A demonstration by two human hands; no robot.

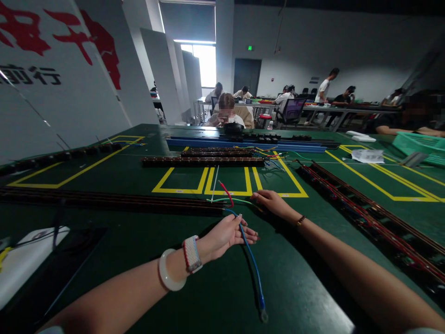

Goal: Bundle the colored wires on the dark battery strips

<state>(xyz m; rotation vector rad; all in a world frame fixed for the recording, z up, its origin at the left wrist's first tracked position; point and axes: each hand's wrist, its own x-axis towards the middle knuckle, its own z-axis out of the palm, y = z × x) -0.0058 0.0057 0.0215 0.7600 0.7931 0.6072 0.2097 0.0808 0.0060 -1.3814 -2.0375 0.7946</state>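
Observation:
A blue wire leaves the end of a long dark rail and passes between the thumb and fingers of my left hand. Its free end hangs toward me and carries a ring terminal. My left hand pinches the wire near the rail, its other fingers loosely stretched. Just beyond, my right hand has its fingers closed at the far part of a green wire, which comes from the same rail end. A short red wire sticks up there, touched by neither hand.
Bundled dark rails and blue rails lie farther back on the green table. Another rail with red wires runs along the right. A green basket stands at far right. Other people sit working beyond.

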